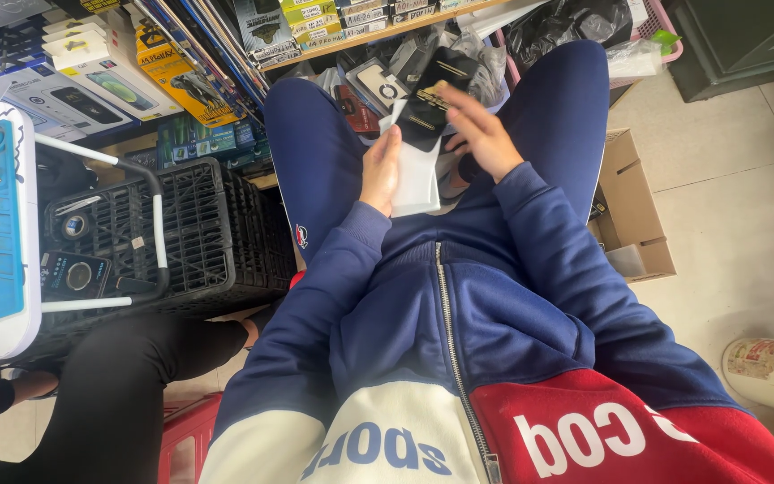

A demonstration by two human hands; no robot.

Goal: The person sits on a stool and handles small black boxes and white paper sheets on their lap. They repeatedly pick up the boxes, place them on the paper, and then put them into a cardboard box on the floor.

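Note:
I look down over my blue, white and red zip jacket at my lap. My left hand (380, 170) grips a flat white package (418, 175) by its left edge, holding it upright between my knees. My right hand (481, 134) rests its fingers on a black packaged item with gold markings (432, 99), which lies against the top of the white package. Both sleeves are dark blue. What lies behind the two items is hidden.
A black plastic crate (199, 229) with a white handle stands at the left, with small packs inside. Boxed goods fill the shelves (351, 36) ahead. An open cardboard box (633, 215) sits at the right. Another person's dark-clad leg (127, 385) is at lower left. A cylindrical bin (772, 372) stands at the right edge.

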